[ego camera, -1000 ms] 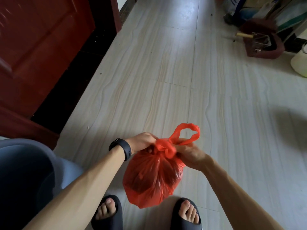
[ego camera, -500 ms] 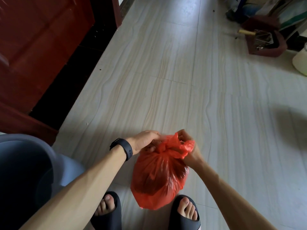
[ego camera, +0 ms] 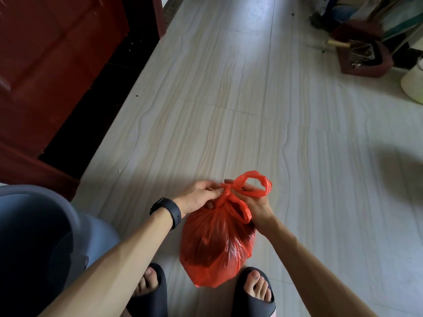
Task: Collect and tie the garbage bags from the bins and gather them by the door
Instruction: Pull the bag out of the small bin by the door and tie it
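Note:
A full red garbage bag (ego camera: 215,250) hangs above the floor between my two slippered feet. Its two handles are crossed into a knot at the top. My left hand (ego camera: 196,197), with a black watch on the wrist, pinches the twisted neck at the knot. My right hand (ego camera: 254,202) grips the other handle, whose loop (ego camera: 256,183) stands up to the right of the knot. A grey-blue bin (ego camera: 39,225) stands at my lower left, its inside dark.
A dark red door (ego camera: 57,53) and its black threshold (ego camera: 91,115) run along the left. At the far right lie a maroon dustpan (ego camera: 364,58), clutter and a pale bucket (ego camera: 414,83). Pale tiled floor (ego camera: 229,110) stretches ahead.
The handle that was bunched under my right hand half a second ago is now pulled out to the right as an open loop. The bag has stayed between my feet.

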### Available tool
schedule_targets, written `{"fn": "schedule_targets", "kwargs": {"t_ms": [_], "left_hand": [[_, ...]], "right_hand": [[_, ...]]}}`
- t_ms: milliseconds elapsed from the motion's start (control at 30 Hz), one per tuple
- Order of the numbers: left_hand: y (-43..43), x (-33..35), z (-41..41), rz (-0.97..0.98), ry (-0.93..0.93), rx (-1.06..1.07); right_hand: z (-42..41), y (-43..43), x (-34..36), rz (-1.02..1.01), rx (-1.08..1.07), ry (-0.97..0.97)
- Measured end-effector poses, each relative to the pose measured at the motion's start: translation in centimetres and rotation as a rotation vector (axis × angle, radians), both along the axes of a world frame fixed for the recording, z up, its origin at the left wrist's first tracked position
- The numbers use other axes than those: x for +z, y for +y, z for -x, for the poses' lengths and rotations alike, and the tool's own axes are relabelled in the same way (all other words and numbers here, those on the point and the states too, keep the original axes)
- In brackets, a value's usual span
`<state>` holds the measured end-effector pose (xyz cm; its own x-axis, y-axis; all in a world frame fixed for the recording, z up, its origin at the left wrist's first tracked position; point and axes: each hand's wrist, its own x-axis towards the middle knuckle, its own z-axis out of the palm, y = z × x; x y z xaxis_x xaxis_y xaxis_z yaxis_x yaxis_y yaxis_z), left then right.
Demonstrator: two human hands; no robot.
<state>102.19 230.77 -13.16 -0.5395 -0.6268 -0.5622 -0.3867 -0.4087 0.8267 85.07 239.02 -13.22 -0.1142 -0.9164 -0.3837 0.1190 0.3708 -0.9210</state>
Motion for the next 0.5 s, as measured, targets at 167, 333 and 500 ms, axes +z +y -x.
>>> {"fn": "schedule_targets", "kwargs": {"t_ms": [167,333,500], "left_hand": [[0.5,-0.4,0.0,0.184,-0.082,0.045],[1.2,-0.8,-0.9,0.44,-0.199,-0.025],[1.4,-1.8,-2.9,0.863,-0.327,-0.166]], "right_hand": [[-0.7,0.1,1.1,-0.184,-0.111,-0.291],[-1.3,-0.1,1.3,-0.3,-0.312,-0.286],[-1.9,0.0,1.0,-0.351,-0.394,-0.262]]}}
